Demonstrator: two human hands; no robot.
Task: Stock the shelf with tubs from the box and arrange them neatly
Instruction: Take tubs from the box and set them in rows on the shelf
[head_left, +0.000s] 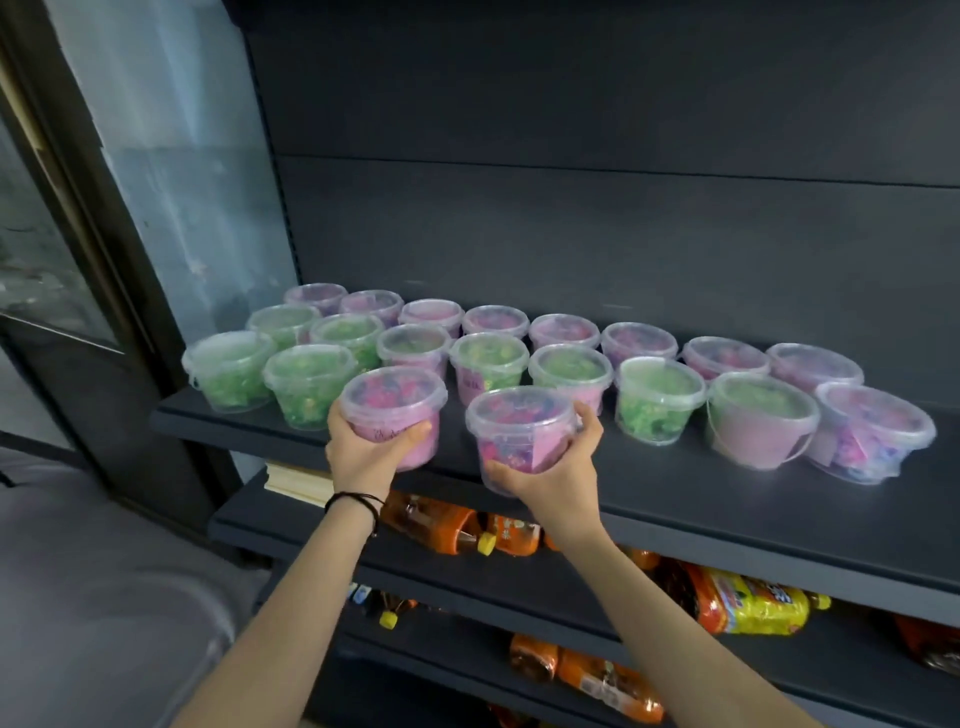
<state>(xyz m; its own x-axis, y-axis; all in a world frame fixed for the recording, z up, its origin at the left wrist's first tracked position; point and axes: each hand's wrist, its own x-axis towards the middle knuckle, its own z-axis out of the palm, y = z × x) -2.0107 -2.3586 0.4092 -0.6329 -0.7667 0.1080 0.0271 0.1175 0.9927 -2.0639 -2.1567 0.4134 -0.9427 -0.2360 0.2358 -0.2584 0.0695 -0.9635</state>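
Two clear lidded tubs with pink contents are in my hands at the front edge of the dark shelf. My left hand grips the left pink tub from below and beside. The right pink tub rests in my right hand, which cups its base just off the shelf's front lip. Behind them stand several tubs in rows: green ones at the left and middle, pink ones along the back and right. No box is in view.
The shelf's dark back panel rises behind the tubs. Bare shelf surface lies at the front right. Lower shelves hold orange drink bottles and yellow packets. A dark-framed glass door stands at the left.
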